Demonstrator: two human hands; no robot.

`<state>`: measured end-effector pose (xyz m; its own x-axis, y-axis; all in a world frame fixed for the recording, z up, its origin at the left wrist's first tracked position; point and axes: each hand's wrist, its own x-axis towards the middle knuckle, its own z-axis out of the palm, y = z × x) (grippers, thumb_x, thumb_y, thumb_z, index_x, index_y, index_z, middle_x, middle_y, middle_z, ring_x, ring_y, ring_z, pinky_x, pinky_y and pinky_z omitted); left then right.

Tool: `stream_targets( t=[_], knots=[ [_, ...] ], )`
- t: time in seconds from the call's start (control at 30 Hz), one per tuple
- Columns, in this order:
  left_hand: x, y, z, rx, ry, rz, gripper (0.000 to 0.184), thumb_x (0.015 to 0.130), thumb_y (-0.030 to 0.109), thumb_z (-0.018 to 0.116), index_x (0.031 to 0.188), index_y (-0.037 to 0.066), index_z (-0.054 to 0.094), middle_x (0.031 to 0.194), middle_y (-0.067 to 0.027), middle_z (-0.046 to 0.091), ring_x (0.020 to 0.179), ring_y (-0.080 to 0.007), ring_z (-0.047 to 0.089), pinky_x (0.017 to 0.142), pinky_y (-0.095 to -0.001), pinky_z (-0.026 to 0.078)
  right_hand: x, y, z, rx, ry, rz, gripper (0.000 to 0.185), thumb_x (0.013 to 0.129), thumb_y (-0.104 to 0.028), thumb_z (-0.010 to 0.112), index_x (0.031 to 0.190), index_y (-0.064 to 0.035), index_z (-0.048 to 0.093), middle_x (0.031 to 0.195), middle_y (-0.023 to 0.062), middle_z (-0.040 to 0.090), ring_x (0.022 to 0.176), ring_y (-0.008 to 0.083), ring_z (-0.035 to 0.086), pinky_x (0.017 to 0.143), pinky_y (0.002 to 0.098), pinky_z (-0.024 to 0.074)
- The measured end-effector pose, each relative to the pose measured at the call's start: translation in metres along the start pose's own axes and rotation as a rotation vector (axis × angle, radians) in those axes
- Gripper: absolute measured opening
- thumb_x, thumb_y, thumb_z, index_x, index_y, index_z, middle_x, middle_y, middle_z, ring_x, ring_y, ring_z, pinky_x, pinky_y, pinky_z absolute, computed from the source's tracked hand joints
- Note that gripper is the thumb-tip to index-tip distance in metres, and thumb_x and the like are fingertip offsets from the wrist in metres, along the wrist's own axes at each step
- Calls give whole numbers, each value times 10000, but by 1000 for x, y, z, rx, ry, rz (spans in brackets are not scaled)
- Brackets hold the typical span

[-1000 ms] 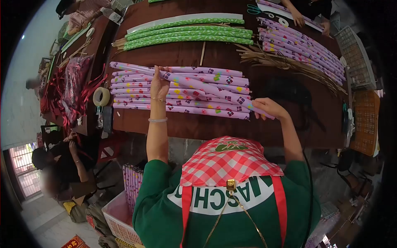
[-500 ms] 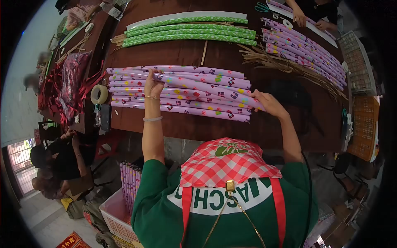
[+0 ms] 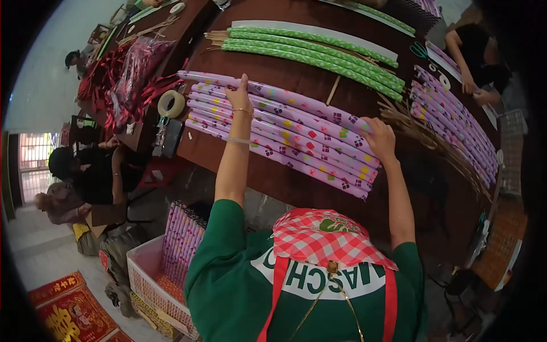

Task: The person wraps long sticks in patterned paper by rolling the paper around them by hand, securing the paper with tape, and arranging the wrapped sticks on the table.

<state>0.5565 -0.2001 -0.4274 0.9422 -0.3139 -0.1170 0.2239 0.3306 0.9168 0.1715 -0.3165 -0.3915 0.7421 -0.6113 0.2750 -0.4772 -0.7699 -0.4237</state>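
your left hand (image 3: 238, 98) pinches the top purple roll (image 3: 307, 104) near its left end, and your right hand (image 3: 380, 138) has its fingers curled on the right end. this roll is at the top of the row, middle of the frame. it pokes out left, so it looks not quite lined up. the other purple rolls (image 3: 310, 147) lie side by side below. bare sticks (image 3: 436, 139) lie loose at right.

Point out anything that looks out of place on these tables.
The red ribbons lie tangled in a heap on the side table, and the brown strips fan out untidily beside the purple rolls at right. I see no spill or damage.
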Motion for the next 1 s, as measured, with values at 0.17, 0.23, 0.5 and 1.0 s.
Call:
stream_targets(
  t=[0.17,0.23,0.5,1.0],
  knots=[
    [-20,-23,-20,986,60,440,620,811,153,551,1317,-84,282,1344,-287,316,1295,-355,261,1081,-399,170,1,-3,33,18,-68,15,348,734,-255,654,1044,-113,581,898,45,567,861,245,554,709,358,395],
    [-30,-34,-17,1010,-147,524,508,829,160,534,1265,-57,392,1310,-235,396,1271,-349,312,1066,-422,202,1,-2,43,20,-95,23,343,753,-261,637,1056,-112,578,919,49,565,885,242,547,722,360,390],
    [-57,-53,-3,1477,-522,732,404,874,334,488,1212,115,525,1289,-82,478,1263,-279,352,1037,-498,231,5,7,42,46,-198,52,341,781,-222,612,1090,-87,564,1016,62,536,972,251,497,810,377,370],
    [-20,-45,19,1826,-890,572,303,849,293,523,1037,73,613,1083,-118,598,1047,-277,534,904,-467,375,-299,-16,-74,433,-26,940,168,828,-146,564,956,-57,628,883,133,624,798,326,596,680,379,478]
  ],
)
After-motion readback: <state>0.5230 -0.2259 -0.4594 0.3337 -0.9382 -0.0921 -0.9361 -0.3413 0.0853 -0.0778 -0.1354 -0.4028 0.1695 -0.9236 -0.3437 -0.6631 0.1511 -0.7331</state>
